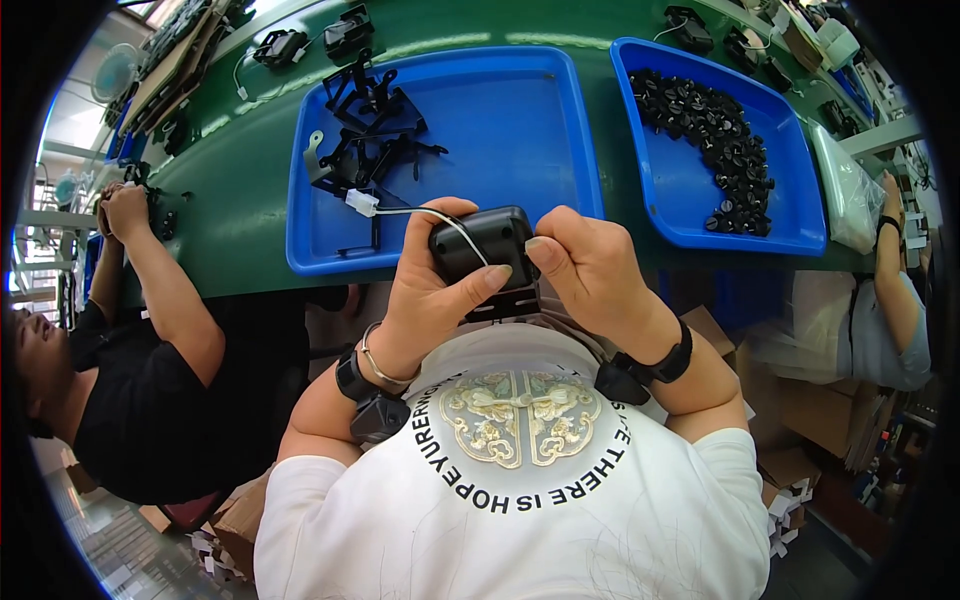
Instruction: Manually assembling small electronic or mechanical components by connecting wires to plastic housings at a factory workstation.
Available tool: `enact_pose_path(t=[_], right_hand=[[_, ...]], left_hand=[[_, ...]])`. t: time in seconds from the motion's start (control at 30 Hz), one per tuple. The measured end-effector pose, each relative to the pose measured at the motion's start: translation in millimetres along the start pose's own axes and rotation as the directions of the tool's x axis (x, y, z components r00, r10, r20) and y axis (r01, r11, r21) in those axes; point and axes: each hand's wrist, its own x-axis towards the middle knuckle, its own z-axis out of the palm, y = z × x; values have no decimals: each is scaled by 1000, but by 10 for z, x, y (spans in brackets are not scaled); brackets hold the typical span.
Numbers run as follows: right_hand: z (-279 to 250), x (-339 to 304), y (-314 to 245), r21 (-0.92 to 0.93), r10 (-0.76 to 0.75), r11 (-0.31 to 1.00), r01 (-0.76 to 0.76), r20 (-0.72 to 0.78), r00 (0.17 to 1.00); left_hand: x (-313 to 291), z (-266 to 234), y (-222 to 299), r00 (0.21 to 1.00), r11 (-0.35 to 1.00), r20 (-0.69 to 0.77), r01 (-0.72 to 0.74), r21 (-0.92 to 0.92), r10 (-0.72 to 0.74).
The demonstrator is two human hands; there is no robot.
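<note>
A black plastic housing (pixel 484 238) with rounded corners is gripped in my left hand (pixel 420 275), the thumb lying across its near face. From it a white cable runs up and left to a white plug (pixel 362 203). Below the housing shows a dark slotted bracket (pixel 506 304); how it is joined to the housing is hard to see. My right hand (pixel 600 268) is closed at the housing's right side, thumb and curled forefinger pressed together. Whatever may be between those fingers is hidden.
A blue tray (pixel 510 130) ahead holds several black metal brackets (pixel 375 140). Right of it, another blue tray (pixel 690 235) contains many black knob screws (pixel 735 160). Cabled black housings (pixel 280 47) lie at the green table's back. Co-workers sit left (pixel 170 370) and right (pixel 880 310).
</note>
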Motion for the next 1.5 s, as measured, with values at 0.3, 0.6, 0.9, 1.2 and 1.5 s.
enact_pose_path(t=[0.3, 0.6, 0.9, 1.2, 1.5], right_hand=[[-15, -29, 31, 18, -14, 1000, 15, -6, 1000], [97, -115, -43, 277, 48, 961, -25, -77, 996], [205, -278, -210, 137, 192, 975, -177, -106, 976], [456, -431, -198, 87, 362, 928, -362, 21, 932], [752, -525, -423, 244, 9, 969, -40, 128, 992]], left_hand=[[7, 16, 1, 998, 998, 35, -46, 41, 45], [-64, 54, -1, 999, 1000, 32, -12, -17, 13], [-326, 84, -106, 996, 996, 86, 9, 84, -16], [-695, -149, -314, 985, 992, 121, 129, -19, -125], [-704, -423, -269, 998, 960, -28, -69, -271, 64]])
